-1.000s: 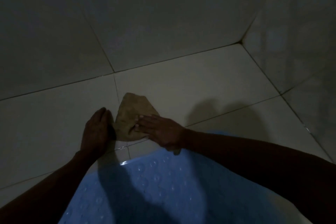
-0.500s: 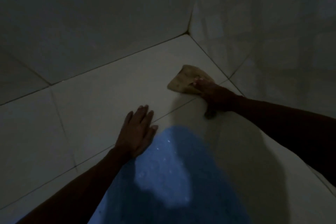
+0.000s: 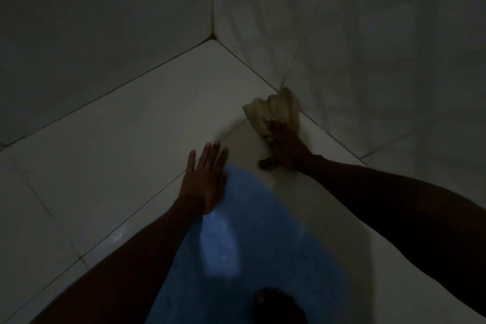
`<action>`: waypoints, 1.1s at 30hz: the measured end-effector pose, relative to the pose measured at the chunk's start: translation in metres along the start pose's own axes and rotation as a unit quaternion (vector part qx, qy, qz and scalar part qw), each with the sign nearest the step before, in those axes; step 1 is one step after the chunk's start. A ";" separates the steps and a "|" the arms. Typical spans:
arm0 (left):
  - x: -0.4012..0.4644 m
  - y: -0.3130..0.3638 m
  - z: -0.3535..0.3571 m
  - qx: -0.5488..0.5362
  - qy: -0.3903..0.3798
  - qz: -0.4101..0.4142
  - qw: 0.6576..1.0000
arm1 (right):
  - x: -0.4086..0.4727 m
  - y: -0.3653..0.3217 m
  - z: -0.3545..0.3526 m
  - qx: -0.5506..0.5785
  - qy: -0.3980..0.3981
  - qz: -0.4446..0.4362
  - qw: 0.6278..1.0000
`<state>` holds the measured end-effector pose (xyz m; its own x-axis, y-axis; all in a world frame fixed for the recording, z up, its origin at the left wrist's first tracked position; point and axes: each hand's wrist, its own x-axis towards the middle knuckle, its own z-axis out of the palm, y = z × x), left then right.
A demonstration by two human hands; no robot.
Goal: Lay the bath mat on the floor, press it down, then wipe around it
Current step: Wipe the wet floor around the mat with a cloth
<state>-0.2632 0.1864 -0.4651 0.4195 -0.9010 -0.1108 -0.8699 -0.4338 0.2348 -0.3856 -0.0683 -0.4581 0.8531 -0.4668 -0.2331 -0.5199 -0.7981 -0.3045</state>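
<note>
The room is dim. Two bare arms reach in from the bottom of the frame, one from the lower left and one from the right edge.

The left hand (image 3: 207, 179) lies flat with its fingers straight and a little spread, pointing toward the top of the frame. Its palm rests on the far end of the blue bath mat (image 3: 252, 244), and its fingertips reach past the mat's edge onto the floor (image 3: 118, 139). This hand holds nothing.

The right hand (image 3: 285, 143) is in the middle right of the frame, well apart from the left hand. It presses down on a tan cloth (image 3: 273, 110). The fingers lie over the near part of the cloth, and the thumb sticks out to the side, low by the floor. It is too dark to tell whether the fingers pinch the cloth or only push on it. The cloth is bunched up and sits on the floor right where the floor meets the right wall (image 3: 368, 47), touching the bottom of that wall.

The bath mat lies flat on the floor in the lower middle of the frame, with a bright patch of light on it. A foot (image 3: 278, 305) shows on the mat at the bottom edge.

There are two hands, one mat, one cloth and one foot. Two tiled walls meet in a corner at the upper middle of the frame.
</note>
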 end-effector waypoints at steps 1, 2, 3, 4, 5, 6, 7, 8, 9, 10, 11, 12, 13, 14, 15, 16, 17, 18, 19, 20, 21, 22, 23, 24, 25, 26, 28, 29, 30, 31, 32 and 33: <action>0.000 0.000 -0.001 -0.001 0.000 0.007 1.000 | -0.011 -0.009 0.003 0.002 -0.007 -0.008 1.000; 0.000 0.000 -0.001 0.000 0.000 0.013 1.000 | -0.023 -0.016 0.008 -0.005 -0.017 -0.021 1.000; 0.000 0.000 0.000 0.002 0.005 0.014 1.000 | -0.032 -0.021 0.013 -0.015 -0.037 -0.042 0.998; 0.000 0.001 0.001 0.002 0.010 0.016 1.000 | -0.045 -0.025 0.016 -0.026 -0.056 -0.067 0.996; 0.000 0.002 -0.001 0.003 0.017 0.013 1.000 | -0.056 -0.029 0.017 -0.031 -0.069 -0.095 0.993; -0.001 0.003 -0.003 0.001 0.020 0.012 1.000 | -0.069 -0.034 0.013 -0.027 -0.073 -0.119 0.990; -0.001 0.003 -0.004 -0.003 0.023 0.013 1.000 | -0.079 -0.039 0.008 -0.014 -0.068 -0.135 0.988; -0.001 0.003 -0.005 -0.009 0.024 0.014 1.000 | -0.085 -0.042 0.008 -0.003 -0.049 -0.143 0.989; -0.004 0.004 -0.006 -0.013 0.023 0.016 1.000 | -0.088 -0.045 0.011 -0.005 -0.015 -0.140 0.990; -0.002 0.004 -0.010 -0.013 0.019 0.021 1.000 | -0.085 -0.051 0.010 -0.015 0.017 -0.112 0.993; -0.003 0.003 -0.008 -0.016 0.013 0.021 1.000 | -0.079 -0.061 0.017 -0.014 0.023 -0.065 0.998; -0.003 0.001 -0.007 -0.011 0.013 0.027 0.999 | -0.072 -0.071 0.027 -0.004 0.026 -0.003 1.000; 0.000 -0.001 -0.004 0.002 0.016 0.038 0.999 | -0.065 -0.077 0.038 0.003 0.037 0.057 0.998; 0.001 -0.003 -0.001 0.017 0.030 0.042 0.999 | -0.061 -0.083 0.048 -0.007 0.076 0.079 0.994; 0.005 -0.004 0.001 0.023 0.028 0.042 0.998 | -0.054 -0.080 0.057 -0.013 0.112 0.062 0.992; 0.006 -0.005 0.002 0.026 0.024 0.041 0.999 | -0.052 -0.075 0.060 -0.014 0.142 0.028 0.989; 0.006 -0.003 0.002 0.032 0.027 0.036 0.998 | -0.052 -0.065 0.062 -0.018 0.175 -0.024 0.984; 0.006 -0.003 0.001 0.035 0.025 0.035 0.998 | -0.052 -0.056 0.063 -0.017 0.183 -0.083 0.980; 0.005 0.001 0.002 0.038 0.029 0.033 0.998 | -0.056 -0.044 0.063 -0.003 0.178 -0.140 0.974; 0.004 0.004 0.002 0.041 0.035 0.028 0.998 | -0.058 -0.033 0.057 0.002 0.153 -0.190 0.970; 0.003 0.009 -0.001 0.045 0.031 0.019 0.998 | -0.059 -0.025 0.050 0.001 0.119 -0.221 0.968; 0.001 0.013 -0.002 0.048 0.031 0.010 0.998 | -0.060 -0.015 0.037 -0.010 0.075 -0.242 0.967; 0.001 0.018 -0.002 0.051 0.032 -0.005 0.998 | -0.058 -0.002 0.025 -0.019 0.035 -0.260 0.965; 0.000 0.024 0.000 0.047 0.033 -0.019 0.998 | -0.058 0.011 0.013 -0.030 0.011 -0.269 0.963; -0.002 0.031 0.001 0.042 0.031 -0.033 0.998 | -0.056 0.027 0.005 -0.038 -0.001 -0.262 0.964; -0.003 0.039 0.001 0.039 0.031 -0.038 0.998 | -0.053 0.041 -0.003 -0.047 0.003 -0.246 0.968; -0.006 0.059 0.004 0.032 0.050 -0.057 0.997 | -0.051 0.065 -0.009 -0.047 0.040 -0.239 0.969; -0.006 0.070 0.004 0.025 0.056 -0.065 0.996 | -0.050 0.076 -0.009 -0.045 0.072 -0.249 0.965; -0.007 0.084 0.008 0.020 0.061 -0.070 0.995 | -0.052 0.087 -0.008 -0.041 0.098 -0.260 0.960; -0.007 0.097 0.011 0.017 0.059 -0.072 0.995 | -0.054 0.097 -0.005 -0.042 0.120 -0.261 0.957; -0.007 0.110 0.017 0.019 0.061 -0.073 0.995 | -0.059 0.106 -0.006 -0.052 0.129 -0.259 0.956; -0.006 0.119 0.020 0.023 0.060 -0.077 0.995 | -0.058 0.114 -0.005 -0.064 0.146 -0.255 0.954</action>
<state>-0.3741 0.1399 -0.4557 0.5741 -0.8184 -0.0251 -0.8029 -0.5688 0.1783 -0.4944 -0.1343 -0.4752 0.9790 -0.0763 0.1890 -0.0398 -0.9810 -0.1898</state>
